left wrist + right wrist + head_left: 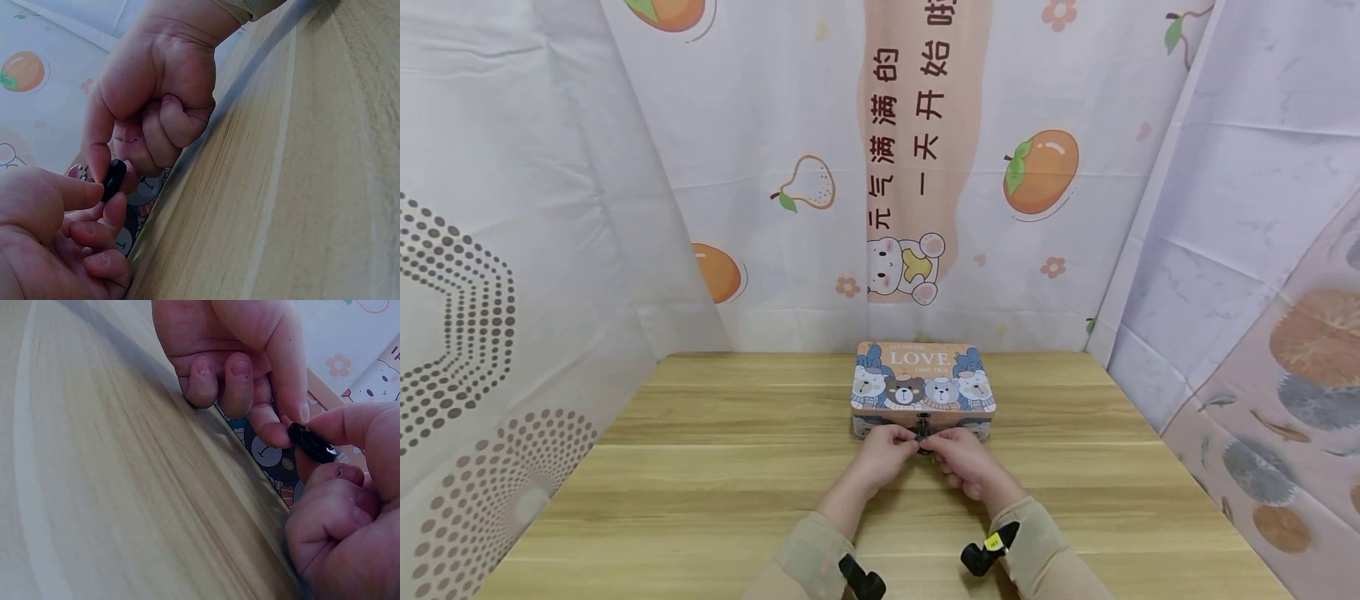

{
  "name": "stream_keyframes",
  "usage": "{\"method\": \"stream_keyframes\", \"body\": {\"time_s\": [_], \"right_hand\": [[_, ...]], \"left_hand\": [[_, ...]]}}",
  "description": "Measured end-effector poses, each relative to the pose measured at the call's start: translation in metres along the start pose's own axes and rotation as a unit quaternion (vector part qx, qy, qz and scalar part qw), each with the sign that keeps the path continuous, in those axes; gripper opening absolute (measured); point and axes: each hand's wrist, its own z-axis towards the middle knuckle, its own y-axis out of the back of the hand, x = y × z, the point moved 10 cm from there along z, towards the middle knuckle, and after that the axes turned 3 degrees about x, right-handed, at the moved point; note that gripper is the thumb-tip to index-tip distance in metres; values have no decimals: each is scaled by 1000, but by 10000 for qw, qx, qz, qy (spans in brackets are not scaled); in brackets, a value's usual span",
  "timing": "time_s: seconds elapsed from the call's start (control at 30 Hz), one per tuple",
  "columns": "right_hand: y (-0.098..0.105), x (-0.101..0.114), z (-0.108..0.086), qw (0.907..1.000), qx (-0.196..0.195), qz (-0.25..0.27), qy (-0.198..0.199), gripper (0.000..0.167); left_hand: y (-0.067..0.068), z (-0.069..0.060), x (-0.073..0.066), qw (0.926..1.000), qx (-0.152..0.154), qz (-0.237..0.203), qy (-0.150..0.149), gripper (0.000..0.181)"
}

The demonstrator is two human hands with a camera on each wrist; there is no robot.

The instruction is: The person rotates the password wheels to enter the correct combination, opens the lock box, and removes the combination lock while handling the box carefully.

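So the wood-grain counter (715,500) had a rectangular orange-and-blue cartoon-bear box (923,379) near its back edge. The left hand (886,455) and right hand (964,458) were right at its front, both sets of fingers pinching a small shiny black rounded piece (114,179).

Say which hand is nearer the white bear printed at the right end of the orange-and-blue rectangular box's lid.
Right. The right hand is in front of the box, below the white bear; the left hand is in front of the box's left half, farther away.
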Motion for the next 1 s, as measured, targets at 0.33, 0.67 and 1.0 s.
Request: {"method": "stream_keyframes", "body": {"time_s": [0.33,0.67,1.0], "right_hand": [[0,-1,-1,10000,-25,-17,-21,22],[0,1,0,10000,-66,-47,-49,24],[1,-2,1,9999,-83,-34,-77,24]], "left_hand": [[0,-1,0,10000,23,-69,31,9],[1,-1,-2,10000,9,-51,48,9],[2,-1,-5,9999,-17,89,-53,9]]}}
